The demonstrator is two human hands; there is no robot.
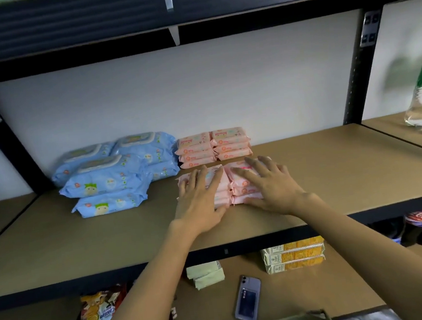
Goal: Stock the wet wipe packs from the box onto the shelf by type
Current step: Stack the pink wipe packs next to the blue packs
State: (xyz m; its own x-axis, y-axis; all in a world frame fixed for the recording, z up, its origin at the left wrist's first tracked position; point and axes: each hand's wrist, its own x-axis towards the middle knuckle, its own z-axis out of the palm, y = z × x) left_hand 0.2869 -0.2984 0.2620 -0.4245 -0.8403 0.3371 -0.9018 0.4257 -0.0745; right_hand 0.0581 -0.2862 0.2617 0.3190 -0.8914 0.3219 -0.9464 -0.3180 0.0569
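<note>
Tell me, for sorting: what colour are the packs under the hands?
Pink, clearest in the head view.

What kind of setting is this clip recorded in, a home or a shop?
Probably a small shop's stockroom or a mock store. Black metal shelving holds blue wipe packs and pink wipe packs grouped by type, with cracker boxes and snack bags stocked below.

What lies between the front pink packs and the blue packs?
Head view: only a bare strip of shelf separates the front pink packs from the blue packs.
</note>
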